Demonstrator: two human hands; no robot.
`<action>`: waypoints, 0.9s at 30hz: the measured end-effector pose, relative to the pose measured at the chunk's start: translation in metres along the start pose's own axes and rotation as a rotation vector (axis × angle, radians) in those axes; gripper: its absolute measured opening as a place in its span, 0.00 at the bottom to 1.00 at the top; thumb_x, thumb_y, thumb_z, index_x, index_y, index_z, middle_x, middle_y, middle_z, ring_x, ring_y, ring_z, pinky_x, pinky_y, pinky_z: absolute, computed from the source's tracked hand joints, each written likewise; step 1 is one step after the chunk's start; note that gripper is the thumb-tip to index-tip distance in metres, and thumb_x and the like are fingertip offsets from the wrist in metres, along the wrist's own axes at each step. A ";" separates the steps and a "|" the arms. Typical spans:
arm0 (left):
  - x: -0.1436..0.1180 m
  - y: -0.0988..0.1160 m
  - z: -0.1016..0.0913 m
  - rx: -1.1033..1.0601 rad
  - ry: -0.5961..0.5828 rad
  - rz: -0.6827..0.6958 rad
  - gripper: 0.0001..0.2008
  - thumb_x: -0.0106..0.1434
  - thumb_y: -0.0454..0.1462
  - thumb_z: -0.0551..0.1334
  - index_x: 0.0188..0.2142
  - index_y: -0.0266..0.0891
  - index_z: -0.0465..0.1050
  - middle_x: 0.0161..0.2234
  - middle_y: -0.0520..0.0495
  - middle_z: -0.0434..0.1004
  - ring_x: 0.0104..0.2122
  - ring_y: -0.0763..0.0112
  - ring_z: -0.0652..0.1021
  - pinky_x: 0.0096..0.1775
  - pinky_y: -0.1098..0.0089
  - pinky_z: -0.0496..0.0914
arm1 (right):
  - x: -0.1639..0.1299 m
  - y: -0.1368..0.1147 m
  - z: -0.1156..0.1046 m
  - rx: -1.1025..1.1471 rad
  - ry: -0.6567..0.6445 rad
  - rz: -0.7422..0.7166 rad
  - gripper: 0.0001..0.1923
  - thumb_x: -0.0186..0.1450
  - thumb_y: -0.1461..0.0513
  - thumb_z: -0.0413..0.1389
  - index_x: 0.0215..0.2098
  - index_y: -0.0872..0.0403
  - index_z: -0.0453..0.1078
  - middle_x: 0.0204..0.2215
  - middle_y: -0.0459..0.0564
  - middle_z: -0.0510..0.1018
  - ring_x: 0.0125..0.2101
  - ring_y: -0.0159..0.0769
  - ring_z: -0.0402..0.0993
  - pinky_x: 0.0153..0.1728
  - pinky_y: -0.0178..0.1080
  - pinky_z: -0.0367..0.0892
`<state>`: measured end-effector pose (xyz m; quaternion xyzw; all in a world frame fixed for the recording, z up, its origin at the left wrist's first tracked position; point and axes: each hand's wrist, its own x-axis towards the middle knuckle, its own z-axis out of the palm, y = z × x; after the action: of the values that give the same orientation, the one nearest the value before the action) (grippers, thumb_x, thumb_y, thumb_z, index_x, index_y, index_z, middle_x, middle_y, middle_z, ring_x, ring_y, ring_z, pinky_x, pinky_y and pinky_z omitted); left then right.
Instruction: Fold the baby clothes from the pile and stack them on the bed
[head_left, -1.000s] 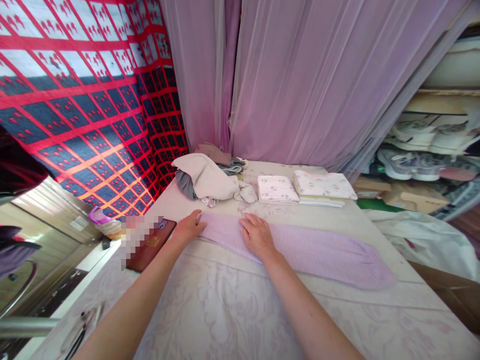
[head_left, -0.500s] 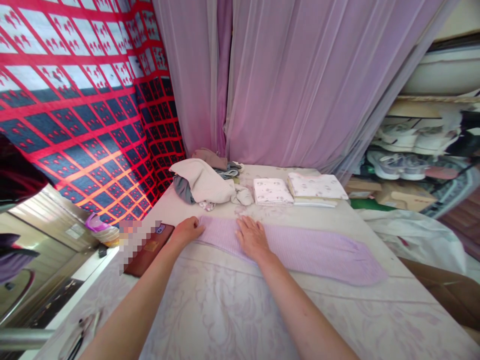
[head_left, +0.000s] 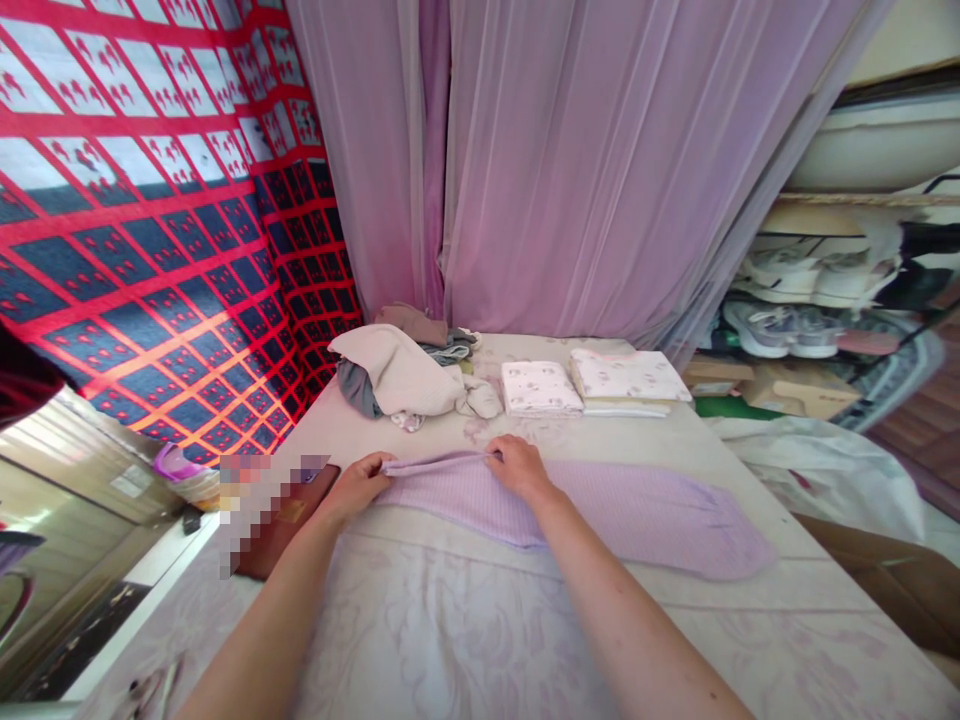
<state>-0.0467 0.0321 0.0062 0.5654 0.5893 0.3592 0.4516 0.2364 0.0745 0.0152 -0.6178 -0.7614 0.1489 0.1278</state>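
Note:
A lilac ribbed knit garment (head_left: 630, 510) lies in a long, narrow strip across the bed-like surface (head_left: 420, 620), its right end rounded and slightly gathered. My left hand (head_left: 361, 484) pinches its left end at the far corner. Farther right, my right hand (head_left: 519, 464) is closed on the far edge, thumb and fingers together on the cloth. Between the two hands that edge is raised a little off the surface. Just left of my left hand is a brown case or wallet (head_left: 289, 520), partly blurred out.
Behind the garment are a loose heap of clothes (head_left: 405, 370) and two folded white printed cloths (head_left: 540, 388). Lilac curtains (head_left: 570, 180) hang at the back, a red-and-black patterned cloth (head_left: 172, 240) at the left. Shoes (head_left: 784, 328) and boxes stand on a rack to the right.
My right hand has gone from lying flat on the garment to gripping its far edge. That edge now lifts slightly between my hands. The view has shifted slightly.

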 end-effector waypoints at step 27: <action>0.003 0.083 0.038 -0.175 -0.174 -0.096 0.26 0.49 0.46 0.67 0.45 0.37 0.69 0.37 0.47 0.76 0.32 0.69 0.76 0.32 0.71 0.70 | -0.053 -0.035 0.016 0.378 0.110 -0.154 0.16 0.66 0.62 0.48 0.48 0.51 0.73 0.51 0.51 0.75 0.52 0.37 0.68 0.54 0.40 0.60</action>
<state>0.0169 0.0398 0.0705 0.5242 0.5408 0.3370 0.5650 0.2099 0.0147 0.0133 -0.5299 -0.7569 0.2450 0.2938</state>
